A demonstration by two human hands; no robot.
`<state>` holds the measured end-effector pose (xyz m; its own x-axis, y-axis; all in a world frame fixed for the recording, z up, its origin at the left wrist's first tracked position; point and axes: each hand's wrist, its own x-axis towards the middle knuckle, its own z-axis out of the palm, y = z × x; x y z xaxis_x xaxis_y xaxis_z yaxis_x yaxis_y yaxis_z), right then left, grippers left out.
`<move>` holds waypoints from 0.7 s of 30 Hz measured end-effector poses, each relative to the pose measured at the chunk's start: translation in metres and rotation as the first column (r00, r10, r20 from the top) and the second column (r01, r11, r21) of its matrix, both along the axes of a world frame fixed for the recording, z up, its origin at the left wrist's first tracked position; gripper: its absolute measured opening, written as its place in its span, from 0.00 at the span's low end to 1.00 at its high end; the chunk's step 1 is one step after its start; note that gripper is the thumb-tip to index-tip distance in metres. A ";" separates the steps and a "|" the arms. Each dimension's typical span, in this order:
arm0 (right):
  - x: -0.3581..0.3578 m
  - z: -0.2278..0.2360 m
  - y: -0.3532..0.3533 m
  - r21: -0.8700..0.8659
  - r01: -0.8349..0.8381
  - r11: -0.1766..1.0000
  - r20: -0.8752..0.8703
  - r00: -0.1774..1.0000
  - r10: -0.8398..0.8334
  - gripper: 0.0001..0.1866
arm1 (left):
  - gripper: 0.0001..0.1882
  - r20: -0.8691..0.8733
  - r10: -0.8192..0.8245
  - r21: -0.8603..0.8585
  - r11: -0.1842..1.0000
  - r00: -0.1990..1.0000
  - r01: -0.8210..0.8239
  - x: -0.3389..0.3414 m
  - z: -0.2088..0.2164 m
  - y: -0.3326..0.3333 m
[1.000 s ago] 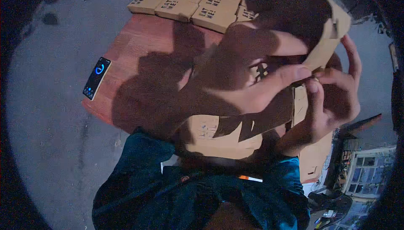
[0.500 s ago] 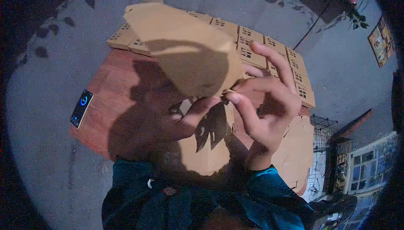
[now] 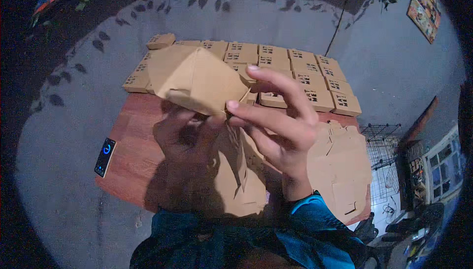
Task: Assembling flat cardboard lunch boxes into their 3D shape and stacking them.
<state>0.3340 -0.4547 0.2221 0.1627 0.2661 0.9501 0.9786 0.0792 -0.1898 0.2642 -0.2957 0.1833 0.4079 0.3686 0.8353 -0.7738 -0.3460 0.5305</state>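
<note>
A partly folded brown cardboard box (image 3: 202, 82) is held up over the table, tilted, with a creased corner toward the top. My right hand (image 3: 286, 126) pinches its lower right edge between thumb and fingertips, the index finger curled above. In deep shadow, my left hand (image 3: 185, 131) grips the lower left edge; its fingers are partly dark. Below both hands hang cardboard flaps with cut slots, and more brown cardboard (image 3: 241, 197) shows close to my body. Whether these belong to the held box I cannot tell.
Rows of folded cardboard boxes (image 3: 273, 62) with black print line the far side of the reddish wooden table (image 3: 133, 146). Flat cardboard blanks (image 3: 340, 165) are stacked at the right. A phone (image 3: 105, 157) lies on the left edge. Beyond the right edge stands a black wire rack (image 3: 382, 138).
The held box has come lower and turned, its panels now bent into a corner. Both hands have shifted left with it. My view has tilted up, showing more wall.
</note>
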 end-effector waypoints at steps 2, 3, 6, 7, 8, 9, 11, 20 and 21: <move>-0.002 0.001 0.001 0.001 0.014 1.000 0.013 1.000 -0.014 0.21 | 0.12 0.020 -0.062 -0.021 0.998 0.998 0.062 -0.006 0.006 -0.003; -0.003 0.002 0.002 -0.015 0.031 0.999 0.028 0.999 -0.031 0.23 | 0.13 -0.016 -0.066 -0.038 0.997 0.998 0.066 -0.010 0.009 -0.001; -0.004 0.002 0.004 -0.069 0.041 0.997 0.080 0.996 -0.035 0.25 | 0.17 -0.051 -0.162 0.040 0.986 0.985 0.164 -0.016 0.015 0.010; -0.004 0.001 0.003 -0.128 0.098 0.987 0.104 0.991 -0.085 0.25 | 0.18 -0.153 -0.138 0.101 0.983 0.978 0.155 -0.017 0.015 0.014; -0.004 0.000 0.004 -0.126 0.072 0.989 0.091 0.994 -0.060 0.24 | 0.20 -0.060 -0.343 -0.079 0.938 0.938 0.338 -0.013 0.013 0.014; -0.004 0.000 0.002 -0.180 0.107 0.978 0.103 0.991 -0.090 0.25 | 0.21 0.033 -0.477 -0.212 0.856 0.878 0.472 -0.010 0.011 0.014; -0.003 0.001 0.001 -0.242 0.135 0.961 0.105 0.988 -0.112 0.26 | 0.22 0.046 -0.491 -0.212 0.847 0.870 0.488 -0.004 0.008 0.012; -0.007 -0.001 0.007 -0.144 -0.292 0.945 -0.359 0.906 0.225 0.35 | 0.28 -0.254 -0.309 0.069 0.939 0.916 0.336 0.004 0.008 0.019; -0.006 -0.004 0.011 -0.130 -0.266 0.955 -0.375 0.905 0.201 0.34 | 0.28 -0.271 -0.300 0.066 0.942 0.914 0.329 0.005 0.007 0.020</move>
<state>0.3276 -0.4442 0.2181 0.3920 0.4932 0.7766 0.8017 0.2310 -0.5513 0.2692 -0.2760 0.1899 0.6913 0.0994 0.7157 -0.6963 -0.1730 0.6966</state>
